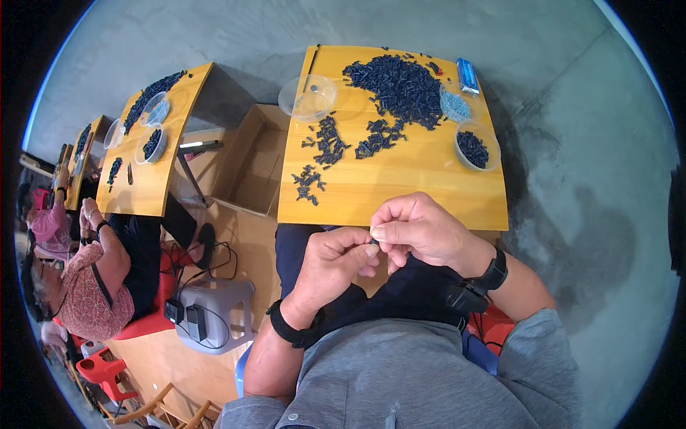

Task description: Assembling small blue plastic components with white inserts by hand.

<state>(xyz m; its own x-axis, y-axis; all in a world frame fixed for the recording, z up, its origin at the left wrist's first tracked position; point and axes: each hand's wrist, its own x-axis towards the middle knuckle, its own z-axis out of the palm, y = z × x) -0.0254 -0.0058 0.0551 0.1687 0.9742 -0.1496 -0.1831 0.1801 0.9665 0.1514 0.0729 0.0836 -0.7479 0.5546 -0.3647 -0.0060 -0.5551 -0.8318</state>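
Note:
My left hand (330, 266) and my right hand (420, 230) meet in front of the table's near edge, above my lap. Both are closed in a pinch, thumb against forefinger. Between the fingertips shows a bit of a small dark piece (374, 242); fingers cover most of it. On the yellow wooden table (400, 196) lies a big heap of small dark tube-like pieces (396, 86). Smaller clusters of such pieces (329, 143) are spread nearer to me. At the right, a clear round tub (493, 163) holds more dark pieces, and small light-blue pieces (455, 106) fill another container behind it.
Clear round tubs (309, 99) stand at the table's far left, and a blue-and-white packet (467, 76) lies far right. An open cardboard box (246, 171) sits on the floor to the left. Further left, another person (93, 286) sits at a similar table (146, 182), beside a grey stool (214, 307).

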